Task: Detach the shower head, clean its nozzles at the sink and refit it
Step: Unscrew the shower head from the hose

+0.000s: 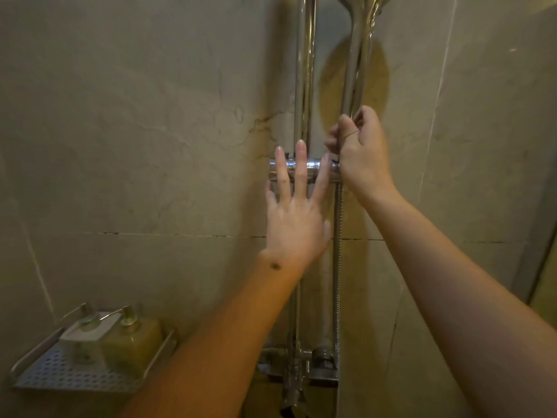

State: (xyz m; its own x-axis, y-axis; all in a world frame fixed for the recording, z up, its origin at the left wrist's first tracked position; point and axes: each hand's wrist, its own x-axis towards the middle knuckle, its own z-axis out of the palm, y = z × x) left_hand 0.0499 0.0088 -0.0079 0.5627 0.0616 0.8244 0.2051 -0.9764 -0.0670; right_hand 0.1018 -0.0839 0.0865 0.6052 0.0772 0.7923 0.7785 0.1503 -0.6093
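The chrome shower head (pixel 357 49) stands upright in its bracket (pixel 301 170) on the vertical riser rail (pixel 304 70), its face cut off by the top edge. My right hand (pixel 360 149) is shut around the lower end of the handle, just above the bracket. My left hand (pixel 297 209) lies flat with fingers spread over the bracket and rail, holding nothing. The ribbed metal hose (pixel 337 267) drops straight down from the handle's base to the mixer valve (pixel 301 363).
Beige tiled walls surround the rail. A perforated metal corner shelf (pixel 60 372) at lower left carries two pump bottles (pixel 132 342). A glass panel edge (pixel 539 267) runs down the right side.
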